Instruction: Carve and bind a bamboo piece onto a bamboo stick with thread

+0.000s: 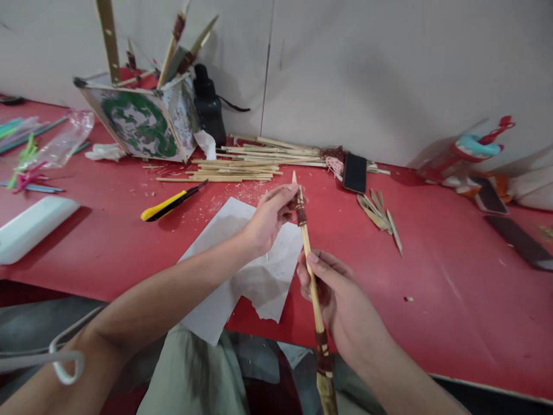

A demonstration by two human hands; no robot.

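A long, thin bamboo stick (pixel 315 288) with a pointed tip runs from the middle of the view down toward my lap. Dark brown cord is wound round it near the tip and again lower down. My left hand (pixel 276 210) pinches it just by the upper winding, close to the point. Farther down, my right hand (pixel 334 294) grips the shaft between thumb and fingers. Torn white paper (pixel 216 253) lies on the red table (pixel 432 300) beneath my left hand. A yellow and black utility knife (pixel 170 203) rests left of the paper, its blade out.
Several bamboo sticks (pixel 237 170) lie along the wall beside a phone (pixel 355 173). Dried leaf pieces (pixel 375 213) are on the right. A dragon-patterned box (pixel 138 124) holds more wrapped sticks, with a black bottle (pixel 209 109) behind. A white case (pixel 37 226) sits at left.
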